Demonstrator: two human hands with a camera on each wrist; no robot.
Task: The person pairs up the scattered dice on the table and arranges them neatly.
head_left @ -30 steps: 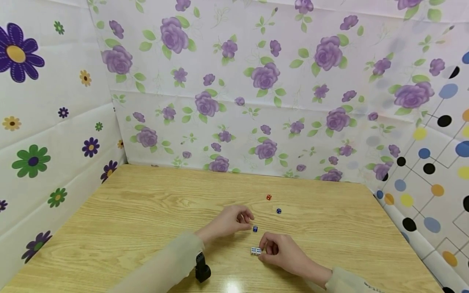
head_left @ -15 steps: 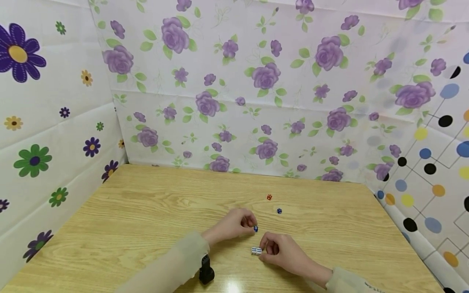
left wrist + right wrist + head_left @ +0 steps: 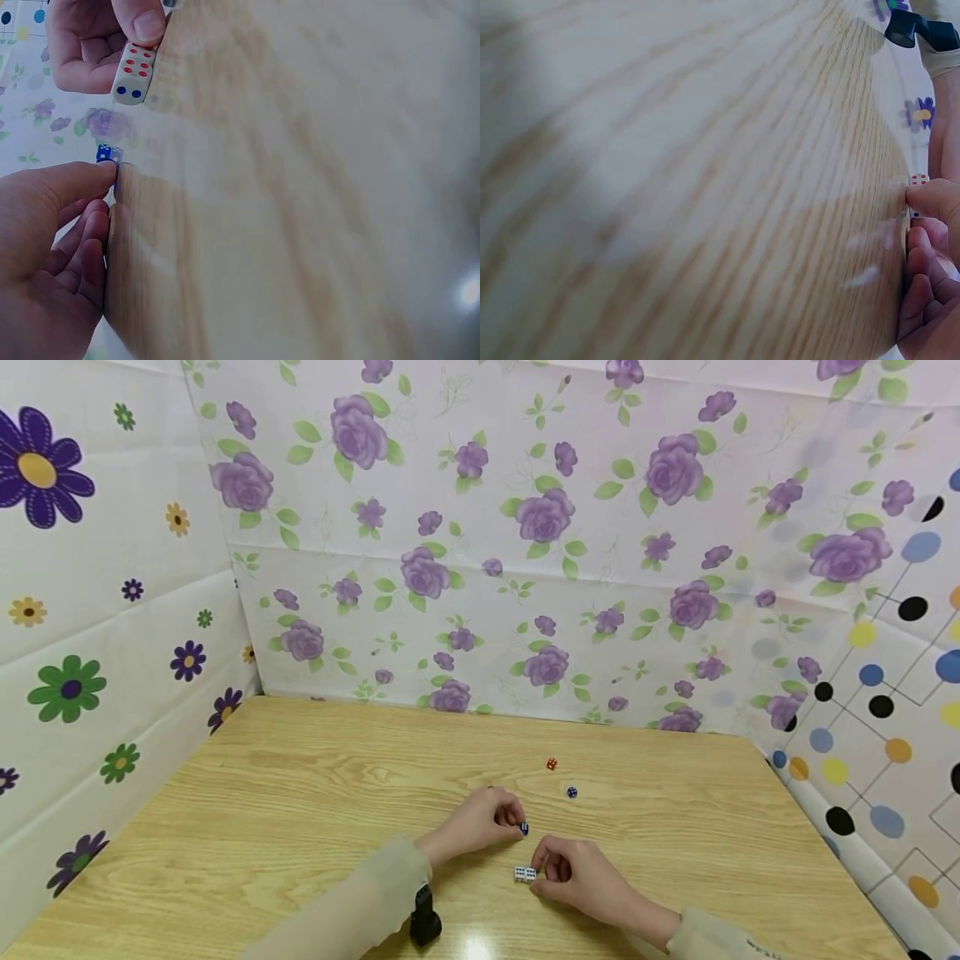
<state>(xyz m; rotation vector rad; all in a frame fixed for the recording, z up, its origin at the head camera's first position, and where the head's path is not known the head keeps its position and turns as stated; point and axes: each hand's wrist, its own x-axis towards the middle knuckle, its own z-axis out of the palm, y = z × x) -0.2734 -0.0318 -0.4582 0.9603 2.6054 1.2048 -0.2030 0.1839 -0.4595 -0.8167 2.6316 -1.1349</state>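
Observation:
Two white dice stand side by side on the table, a left white die [image 3: 520,874] and a right white die [image 3: 531,874]. My right hand [image 3: 588,878] pinches the right one between thumb and forefinger. Farther from me, my left hand [image 3: 480,817] holds a blue die [image 3: 524,828] by its thumb and fingertips, close over the wood. In the left wrist view a white die [image 3: 133,73] shows red pips on one face and blue on another. The right wrist view has my thumb and fingers [image 3: 919,279] partly covering a white die [image 3: 919,179].
Beyond the hands lie a second blue die [image 3: 572,792] and a red die [image 3: 552,763]. The wooden table [image 3: 315,777] is bordered by flowered and dotted cloth walls. A black wrist device [image 3: 425,927] hangs below my left sleeve.
My left hand has moved slightly right and its fingers have come onto the blue die, which stays in place. My right hand keeps its place at the white dice.

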